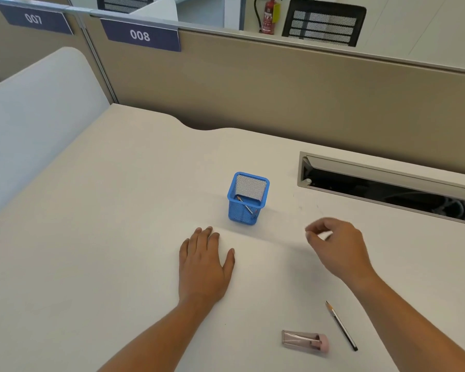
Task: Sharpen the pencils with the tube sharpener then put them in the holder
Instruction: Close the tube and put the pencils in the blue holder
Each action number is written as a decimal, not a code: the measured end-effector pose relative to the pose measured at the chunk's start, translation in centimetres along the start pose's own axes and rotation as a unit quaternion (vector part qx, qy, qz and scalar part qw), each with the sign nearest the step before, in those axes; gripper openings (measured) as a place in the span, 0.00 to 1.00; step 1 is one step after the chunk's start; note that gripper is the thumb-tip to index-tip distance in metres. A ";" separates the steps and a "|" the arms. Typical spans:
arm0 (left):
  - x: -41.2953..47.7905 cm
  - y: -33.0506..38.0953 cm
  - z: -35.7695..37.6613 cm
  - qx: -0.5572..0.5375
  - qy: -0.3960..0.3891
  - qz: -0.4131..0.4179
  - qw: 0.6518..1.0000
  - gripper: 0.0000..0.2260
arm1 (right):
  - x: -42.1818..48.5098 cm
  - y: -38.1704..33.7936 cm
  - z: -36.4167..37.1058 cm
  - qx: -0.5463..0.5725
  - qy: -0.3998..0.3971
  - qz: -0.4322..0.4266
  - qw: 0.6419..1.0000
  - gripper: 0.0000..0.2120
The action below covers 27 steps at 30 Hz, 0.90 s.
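A: The remaining pencil [341,325] lies flat on the white desk [118,237], near edge, sharpened tip pointing away, beside the pink tube sharpener [305,341], close but apart.

B: Handling?

A: Light, stiff, prone to roll; the lead looks brittle. I'd pinch it mid-barrel. The sharpener is smooth plastic, probably slippery, so grip its clear body.

B: And the holder?

A: The blue mesh holder [248,197] stands upright further back, one pencil already leaning inside. It's light and could tip.

B: Hands?

A: The left hand [204,264] rests flat, fingers together. The right hand [336,245] hovers, blurred, fingers curled toward the thumb, seemingly empty.
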<state>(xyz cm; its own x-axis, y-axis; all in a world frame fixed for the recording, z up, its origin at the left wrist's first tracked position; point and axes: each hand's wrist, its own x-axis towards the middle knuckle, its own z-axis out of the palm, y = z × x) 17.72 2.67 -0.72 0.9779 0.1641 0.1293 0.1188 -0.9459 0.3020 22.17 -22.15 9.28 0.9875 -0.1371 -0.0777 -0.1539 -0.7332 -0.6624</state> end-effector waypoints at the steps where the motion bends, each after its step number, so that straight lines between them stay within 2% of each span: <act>1: -0.1 0.0 0.0 0.001 -0.002 0.000 1.000 0.21 | -0.8 1.1 -0.4 -0.013 -0.009 0.018 1.000 0.06; 5: 0.0 0.0 0.0 -0.003 0.003 0.006 1.000 0.21 | -3.8 4.5 -1.3 -0.064 -0.043 0.085 0.993 0.05; 10: 0.0 0.0 0.1 0.002 0.012 0.010 1.000 0.21 | -7.0 6.1 -1.5 -0.147 -0.106 0.123 0.976 0.04; 13: -0.2 0.2 -0.2 -0.002 0.009 0.013 1.000 0.21 | -8.2 6.4 -1.4 -0.164 -0.126 0.120 0.971 0.06; 16: -0.3 0.1 -0.3 -0.023 0.000 0.008 1.000 0.21 | -8.6 5.9 -1.2 -0.206 -0.116 0.094 0.967 0.02; 18: -0.4 -0.1 -0.4 -0.052 -0.002 0.015 0.999 0.21 | -8.4 5.4 -1.2 -0.211 -0.111 0.076 0.968 0.04; 23: -0.8 2.3 -2.2 -0.194 0.003 0.063 0.979 0.13 | -6.4 3.2 -2.3 -0.097 -0.044 0.040 0.994 0.07; 25: -0.8 4.6 -3.8 -0.289 -0.053 0.069 0.953 0.11 | -5.3 1.1 -2.7 -0.025 -0.014 0.004 1.000 0.08; 27: -0.2 6.8 -5.8 -0.348 -0.135 0.060 0.926 0.14 | -4.4 -1.6 -2.9 0.031 0.003 -0.032 0.999 0.07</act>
<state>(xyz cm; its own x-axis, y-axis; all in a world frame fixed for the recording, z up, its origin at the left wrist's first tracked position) 17.37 -2.18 6.75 0.9953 -0.0961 -0.0114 -0.0413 -0.5280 0.8482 18.01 -22.33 12.79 0.9950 -0.0953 -0.0287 -0.0874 -0.6975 -0.7112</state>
